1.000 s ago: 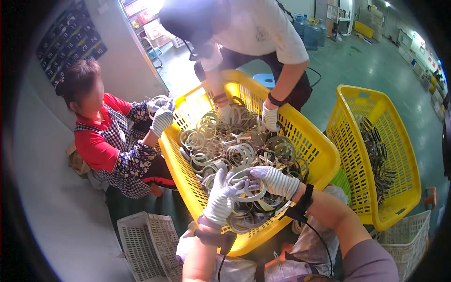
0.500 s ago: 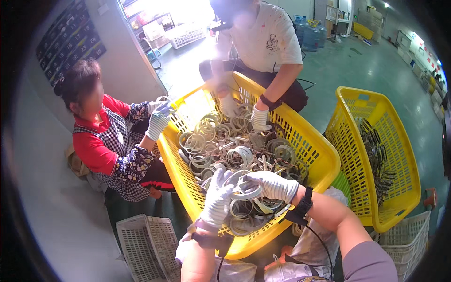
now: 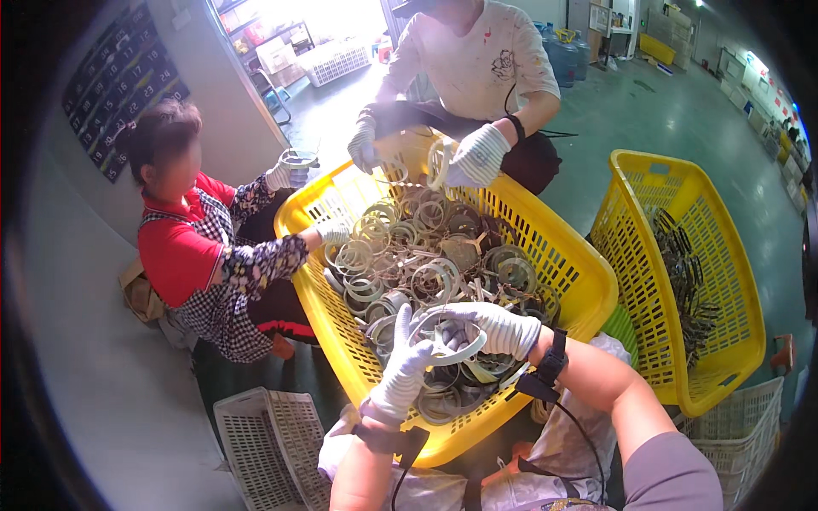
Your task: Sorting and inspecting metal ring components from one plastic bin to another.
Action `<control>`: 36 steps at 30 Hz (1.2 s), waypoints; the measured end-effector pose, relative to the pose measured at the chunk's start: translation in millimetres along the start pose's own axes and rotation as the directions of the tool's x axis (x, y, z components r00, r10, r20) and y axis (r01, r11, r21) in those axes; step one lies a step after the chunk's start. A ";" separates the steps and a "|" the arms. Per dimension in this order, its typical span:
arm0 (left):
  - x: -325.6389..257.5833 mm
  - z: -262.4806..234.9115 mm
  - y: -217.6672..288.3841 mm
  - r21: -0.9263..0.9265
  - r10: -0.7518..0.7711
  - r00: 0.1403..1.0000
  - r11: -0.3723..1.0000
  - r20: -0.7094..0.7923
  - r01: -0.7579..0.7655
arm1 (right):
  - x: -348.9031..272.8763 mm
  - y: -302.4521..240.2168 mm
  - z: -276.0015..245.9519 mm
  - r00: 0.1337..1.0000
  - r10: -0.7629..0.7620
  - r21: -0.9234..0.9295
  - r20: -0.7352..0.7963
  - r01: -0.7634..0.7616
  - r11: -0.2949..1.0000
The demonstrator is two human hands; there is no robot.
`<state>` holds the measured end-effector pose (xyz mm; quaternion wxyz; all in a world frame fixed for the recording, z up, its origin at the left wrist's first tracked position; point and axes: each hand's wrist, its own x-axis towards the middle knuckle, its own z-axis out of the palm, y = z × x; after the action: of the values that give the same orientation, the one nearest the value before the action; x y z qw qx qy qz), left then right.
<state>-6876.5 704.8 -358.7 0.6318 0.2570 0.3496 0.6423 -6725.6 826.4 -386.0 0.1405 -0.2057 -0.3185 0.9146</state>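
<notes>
In striped white gloves, both my hands are over the near end of a big yellow basket point(image 3: 588, 302) heaped with pale rings and thin wires. A whitish ring point(image 3: 464, 352) is between them, tilted, with what looks like a second ring against it. My left hand point(image 3: 399, 379) grips its left side, index finger pointing up. My right hand point(image 3: 507, 330) holds the right side, some fingertips showing through the ring. Loose rings point(image 3: 434, 279) lie tangled just beyond my hands.
A person in red point(image 3: 183, 247) works at the basket's left side, and a gloved person in a white shirt point(image 3: 477, 60) at its far end. To the right stands another yellow basket point(image 3: 626, 281) with dark rings. Pale crates point(image 3: 264, 443) flank me.
The ring in my hands has turned to show its opening more, and my left index finger has straightened. The far person has lifted rings; the person in red has reached into the basket.
</notes>
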 end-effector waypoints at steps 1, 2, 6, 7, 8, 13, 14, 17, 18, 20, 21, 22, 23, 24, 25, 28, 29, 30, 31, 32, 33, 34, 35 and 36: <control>-0.5 -1.0 -2.8 0.006 0.028 0.999 1.000 -0.032 -0.027 | -0.9 0.6 0.8 1.000 -0.003 -0.001 -0.002 0.003 1.000; -1.0 -7.9 -5.5 0.006 0.027 0.999 1.000 -0.032 -0.026 | -1.3 2.7 3.7 1.000 -0.011 -0.026 -0.005 0.010 1.000; 4.3 -33.0 -8.1 0.089 0.156 0.983 0.985 -0.101 -0.147 | -16.3 -3.8 14.5 0.994 0.034 -0.287 -0.105 -0.063 0.956; 4.6 -34.2 -6.9 0.107 0.169 0.980 0.982 -0.102 -0.158 | -24.0 -5.9 18.7 0.982 0.147 -0.254 -0.121 -0.174 0.951; 6.9 -36.2 -8.9 0.107 0.169 0.980 0.982 -0.103 -0.158 | -29.7 -6.5 25.9 0.964 0.265 -0.160 -0.031 -0.266 0.951; 11.7 -39.4 -14.4 0.046 0.181 0.980 0.983 -0.077 -0.178 | -30.8 2.1 25.0 0.977 0.212 -0.109 -0.026 -0.213 0.971; 12.3 -36.9 -13.3 0.046 0.176 0.981 0.984 -0.081 -0.173 | -30.9 -1.5 30.0 0.975 0.215 -0.086 -0.057 -0.220 0.972; 15.1 -31.1 -9.7 0.082 0.222 0.966 0.974 -0.129 -0.213 | -28.9 -2.0 30.8 0.985 0.132 -0.087 -0.112 -0.142 0.986; 16.2 -31.4 -9.0 0.074 0.200 0.969 0.979 -0.145 -0.191 | -30.9 -4.9 35.1 0.984 0.131 -0.083 -0.124 -0.141 0.986; 17.3 -28.7 -5.2 0.065 0.171 0.971 0.985 -0.166 -0.162 | -22.3 -3.8 27.9 0.987 0.113 -0.079 -0.112 -0.122 0.989; 17.5 -26.2 -1.7 0.037 0.159 0.976 0.987 -0.149 -0.156 | -20.1 -3.1 26.0 0.991 0.090 -0.079 -0.101 -0.099 0.992; 18.0 -23.4 2.4 0.008 0.149 0.980 0.989 -0.132 -0.149 | -20.4 -6.3 22.2 0.989 0.113 -0.089 -0.095 -0.121 0.989; 17.8 -18.4 7.0 -0.044 0.105 0.987 0.993 -0.119 -0.111 | -20.2 -10.3 23.0 0.988 0.140 -0.095 -0.067 -0.146 0.985; 17.2 -15.2 10.5 -0.063 0.083 0.989 0.994 -0.124 -0.092 | -21.1 -14.1 25.6 0.983 0.150 -0.098 -0.105 -0.160 0.982; 16.0 -14.2 12.6 -0.082 0.062 0.989 0.994 -0.131 -0.073 | -22.6 -18.6 32.0 0.977 0.161 -0.100 -0.142 -0.176 0.979; 19.7 -27.6 29.1 0.034 0.159 0.979 0.987 -0.126 -0.156 | -10.7 -22.5 15.0 0.982 0.170 -0.189 -0.076 -0.182 0.965; 16.1 -26.7 42.2 0.036 0.184 0.976 0.983 -0.120 -0.181 | -6.1 -25.0 8.4 0.988 0.127 -0.219 -0.084 -0.143 0.965; 12.0 -33.5 51.8 0.028 0.199 0.970 0.980 -0.140 -0.197 | -4.6 -27.2 9.1 0.981 0.030 -0.414 -0.193 -0.109 0.904; 7.6 -38.6 59.7 0.022 0.216 0.963 0.976 -0.161 -0.216 | 1.9 -25.5 8.4 0.979 -0.017 -0.665 -0.201 -0.124 0.736; 6.5 -32.9 65.7 0.029 0.220 0.961 0.975 -0.170 -0.219 | 6.3 -20.2 3.4 0.992 -0.054 -0.805 -0.117 -0.063 0.590; 4.2 -31.0 68.6 0.025 0.223 0.959 0.975 -0.175 -0.222 | 11.8 -9.7 0.2 0.997 -0.075 -0.907 -0.021 0.012 0.420; 2.4 -29.0 69.8 -0.009 0.219 0.959 0.975 -0.183 -0.224 | 25.7 3.0 -6.7 0.999 -0.020 -0.977 0.043 0.046 0.208; 2.8 -27.0 71.7 -0.043 0.216 0.959 0.973 -0.184 -0.227 | 44.4 19.5 -20.1 0.965 -0.035 -0.957 0.261 0.254 -0.137; -1.0 -35.4 72.7 0.021 0.267 0.953 0.964 -0.146 -0.267 | 59.7 31.2 -6.5 0.975 0.053 -0.914 0.216 0.221 -0.340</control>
<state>-6949.7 702.5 -324.4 0.5117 0.2540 0.3576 0.7387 -6778.8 829.3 -427.7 -0.0469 -0.1311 -0.9535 0.2672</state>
